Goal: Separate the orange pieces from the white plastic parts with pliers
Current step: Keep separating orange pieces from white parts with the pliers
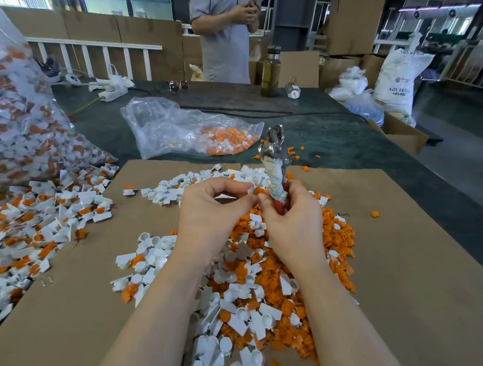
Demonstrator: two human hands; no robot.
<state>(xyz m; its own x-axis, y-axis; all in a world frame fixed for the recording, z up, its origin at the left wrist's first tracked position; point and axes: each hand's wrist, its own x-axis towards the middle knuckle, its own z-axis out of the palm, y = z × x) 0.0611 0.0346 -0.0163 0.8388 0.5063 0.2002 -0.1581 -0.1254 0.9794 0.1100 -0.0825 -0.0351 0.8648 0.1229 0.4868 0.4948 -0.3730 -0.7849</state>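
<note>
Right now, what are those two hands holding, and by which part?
The right hand grips the pliers by their red handles, head pointing up. The left hand pinches a small white-and-orange piece by its edge.

Both bare forearms reach forward from the bottom of the view and draw together, so the two hands meet at the middle. The left hand [207, 209] shows its back, its fingers curled and the thumb and forefinger closed in a pinching grip on a small piece. The right hand [292, 214] sits just beside it, fingertips touching the left's, its fingers wrapped in a firm grip round the handles of the pliers [275, 162], which stand upright above that grip, tilted slightly left.
</note>
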